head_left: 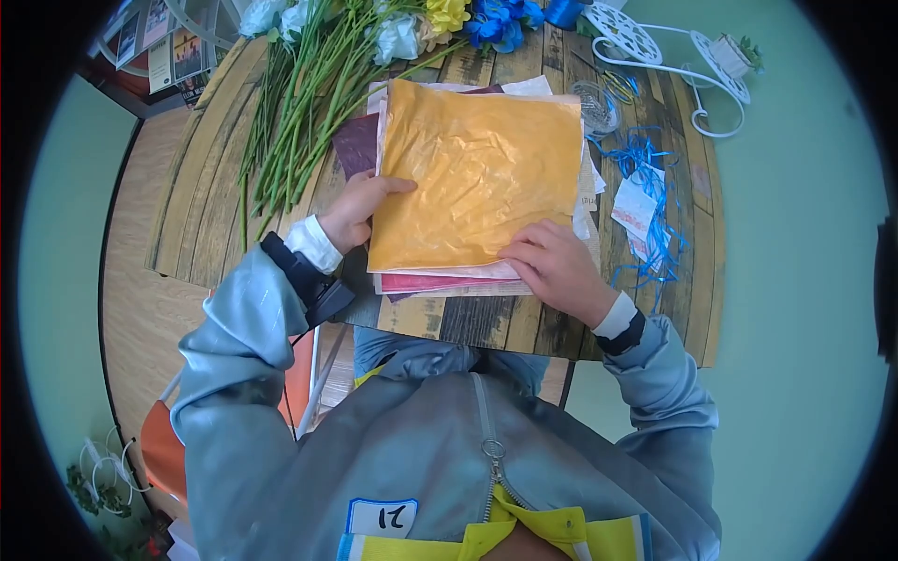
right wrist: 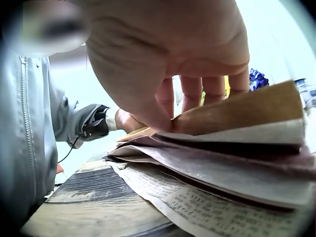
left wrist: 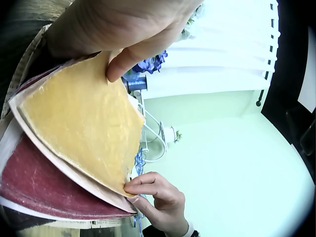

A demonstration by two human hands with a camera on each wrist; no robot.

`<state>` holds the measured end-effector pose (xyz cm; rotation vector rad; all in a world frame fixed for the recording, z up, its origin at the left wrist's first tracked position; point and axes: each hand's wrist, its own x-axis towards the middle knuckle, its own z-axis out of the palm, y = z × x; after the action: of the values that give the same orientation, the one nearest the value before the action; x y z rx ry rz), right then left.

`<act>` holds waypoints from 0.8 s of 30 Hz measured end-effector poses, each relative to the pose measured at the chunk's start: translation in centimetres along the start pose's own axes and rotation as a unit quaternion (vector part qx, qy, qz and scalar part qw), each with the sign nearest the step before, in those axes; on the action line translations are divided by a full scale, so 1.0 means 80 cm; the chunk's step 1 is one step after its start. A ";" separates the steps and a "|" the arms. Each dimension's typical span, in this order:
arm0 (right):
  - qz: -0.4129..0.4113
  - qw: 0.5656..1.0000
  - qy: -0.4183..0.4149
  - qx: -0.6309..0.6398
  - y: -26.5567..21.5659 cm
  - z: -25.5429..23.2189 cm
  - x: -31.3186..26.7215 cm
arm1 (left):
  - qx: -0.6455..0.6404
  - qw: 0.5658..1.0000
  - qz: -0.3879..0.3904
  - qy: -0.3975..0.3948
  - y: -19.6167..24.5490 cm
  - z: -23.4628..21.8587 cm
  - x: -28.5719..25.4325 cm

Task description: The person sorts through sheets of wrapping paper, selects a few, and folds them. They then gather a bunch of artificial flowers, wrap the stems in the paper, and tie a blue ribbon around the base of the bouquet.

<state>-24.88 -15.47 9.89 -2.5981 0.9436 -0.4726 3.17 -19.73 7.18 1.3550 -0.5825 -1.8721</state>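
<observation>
A: Where is the yellow sheet [head_left: 482, 131]?

B: We see it lying wrinkled on top of a paper stack [head_left: 449, 282], whose pink and dark red edges stick out beneath. All of it rests on a wooden table [head_left: 477, 320].

A: What are the hands doing?

B: The left hand [head_left: 354, 208] grips the left edge, thumb on top. Its other fingers are hidden, so we cannot tell how many sheets they take in. The right hand [head_left: 561, 266] pinches the near edge by the right corner, where we notice a narrow gap underneath.

A: Which way does the sheet lie from the fingers?

B: It spans between both hands and reaches away beyond them. It looks almost square to us, so no long axis stands out. The right hand is closer to the near right corner; the left is about midway along its side.
</observation>
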 end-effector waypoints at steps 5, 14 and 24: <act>-0.007 1.000 0.007 0.008 -0.008 0.006 -0.004 | 0.007 1.000 -0.010 0.010 0.006 0.006 -0.008; -0.033 0.999 -0.005 -0.009 -0.024 0.012 0.005 | 0.012 1.000 -0.007 0.023 0.002 0.005 -0.005; -0.099 0.993 0.010 -0.055 -0.019 0.035 0.012 | -0.004 1.000 -0.016 0.012 -0.001 -0.003 0.004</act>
<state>-22.19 -14.48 8.24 -2.8081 0.7393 -0.5114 3.30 -19.90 6.87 1.3880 -0.5430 -1.8793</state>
